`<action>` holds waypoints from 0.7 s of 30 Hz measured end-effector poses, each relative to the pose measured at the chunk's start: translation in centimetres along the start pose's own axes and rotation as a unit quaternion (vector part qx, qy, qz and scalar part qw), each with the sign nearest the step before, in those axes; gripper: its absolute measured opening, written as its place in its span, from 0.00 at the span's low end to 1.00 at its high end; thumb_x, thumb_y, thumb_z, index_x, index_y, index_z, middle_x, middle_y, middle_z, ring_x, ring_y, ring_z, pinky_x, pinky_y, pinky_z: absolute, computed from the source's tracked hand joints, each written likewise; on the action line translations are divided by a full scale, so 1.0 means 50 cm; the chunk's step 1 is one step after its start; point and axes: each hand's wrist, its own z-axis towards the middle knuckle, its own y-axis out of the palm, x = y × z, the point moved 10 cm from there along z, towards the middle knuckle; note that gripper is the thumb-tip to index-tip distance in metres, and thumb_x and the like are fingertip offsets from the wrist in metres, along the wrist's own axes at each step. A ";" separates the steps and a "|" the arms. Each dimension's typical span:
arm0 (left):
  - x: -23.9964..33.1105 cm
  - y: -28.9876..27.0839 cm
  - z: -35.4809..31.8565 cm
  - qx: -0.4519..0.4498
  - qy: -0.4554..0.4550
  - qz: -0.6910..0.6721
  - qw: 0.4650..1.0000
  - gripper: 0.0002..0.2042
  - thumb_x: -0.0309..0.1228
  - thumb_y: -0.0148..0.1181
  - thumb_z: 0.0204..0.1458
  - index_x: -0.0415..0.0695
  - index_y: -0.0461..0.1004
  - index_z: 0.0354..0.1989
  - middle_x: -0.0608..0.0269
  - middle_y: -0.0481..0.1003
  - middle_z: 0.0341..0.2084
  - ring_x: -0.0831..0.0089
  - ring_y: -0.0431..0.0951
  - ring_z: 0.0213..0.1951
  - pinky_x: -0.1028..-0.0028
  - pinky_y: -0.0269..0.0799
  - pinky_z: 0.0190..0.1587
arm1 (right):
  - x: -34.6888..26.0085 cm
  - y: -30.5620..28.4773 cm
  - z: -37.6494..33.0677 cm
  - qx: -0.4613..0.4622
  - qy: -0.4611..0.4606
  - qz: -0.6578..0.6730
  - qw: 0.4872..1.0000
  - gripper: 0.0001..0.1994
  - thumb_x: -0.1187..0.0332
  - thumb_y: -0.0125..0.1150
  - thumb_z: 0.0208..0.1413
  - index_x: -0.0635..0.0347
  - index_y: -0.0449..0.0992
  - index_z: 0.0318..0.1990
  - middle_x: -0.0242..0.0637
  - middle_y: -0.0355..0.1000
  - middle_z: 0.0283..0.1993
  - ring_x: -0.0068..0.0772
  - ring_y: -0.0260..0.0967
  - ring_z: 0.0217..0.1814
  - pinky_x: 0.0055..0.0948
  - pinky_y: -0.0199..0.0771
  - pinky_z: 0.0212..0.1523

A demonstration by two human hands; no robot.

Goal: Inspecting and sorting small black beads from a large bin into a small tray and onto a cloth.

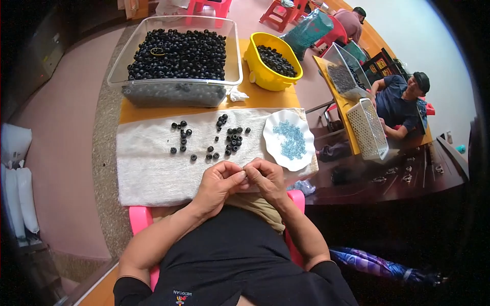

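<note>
My left hand point(217, 187) and my right hand point(268, 179) meet over the near edge of a white towel point(148, 173). Thumbs and fingers of both are pinched together, tip to tip. Whatever sits between the fingertips is too small or hidden to make out. Just beyond my hands, loose round black beads point(235, 140) lie scattered on the towel, in a thin group to the left and a denser one to the right. To the right of them stands a white scalloped plate point(271, 151) holding many tiny light-blue pieces point(290, 140).
A clear plastic bin point(233, 56) full of black beads stands at the far left of the table, with a yellow tub point(263, 76) of dark beads beside it. Crumpled tissue point(237, 95) lies between. At right, a person point(400, 102) sits by another table with a white basket point(375, 130).
</note>
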 end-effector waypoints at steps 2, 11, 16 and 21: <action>0.000 0.000 0.000 0.001 -0.001 -0.003 1.000 0.05 0.25 0.60 0.58 0.39 0.72 0.40 0.63 0.77 0.32 0.77 0.78 0.34 0.76 0.79 0.42 | -0.006 0.005 -0.003 0.009 0.009 0.012 1.000 0.08 0.70 0.57 0.63 0.68 0.76 0.38 0.31 0.73 0.34 0.17 0.70 0.34 0.18 0.73 0.34; -0.010 0.005 -0.001 -0.014 -0.020 -0.011 1.000 0.05 0.24 0.60 0.57 0.39 0.71 0.39 0.62 0.77 0.32 0.75 0.79 0.34 0.74 0.80 0.42 | 0.054 0.001 -0.010 -0.010 0.138 0.193 0.971 0.08 0.68 0.62 0.60 0.64 0.76 0.38 0.32 0.75 0.32 0.20 0.72 0.28 0.20 0.74 0.30; -0.007 0.005 0.000 -0.016 -0.023 -0.028 0.999 0.04 0.24 0.59 0.57 0.40 0.71 0.39 0.62 0.76 0.33 0.74 0.79 0.35 0.73 0.81 0.41 | -0.126 0.029 -0.027 -0.011 -0.223 -0.277 0.935 0.13 0.73 0.63 0.56 0.64 0.76 0.48 0.39 0.73 0.35 0.32 0.72 0.33 0.27 0.71 0.31; 0.005 0.001 -0.001 -0.013 -0.018 -0.039 0.999 0.04 0.25 0.60 0.57 0.41 0.72 0.39 0.63 0.77 0.33 0.76 0.79 0.34 0.73 0.80 0.42 | -0.147 0.025 -0.033 -0.047 -0.166 -0.277 0.945 0.11 0.78 0.62 0.54 0.65 0.77 0.45 0.40 0.73 0.36 0.31 0.71 0.34 0.25 0.71 0.35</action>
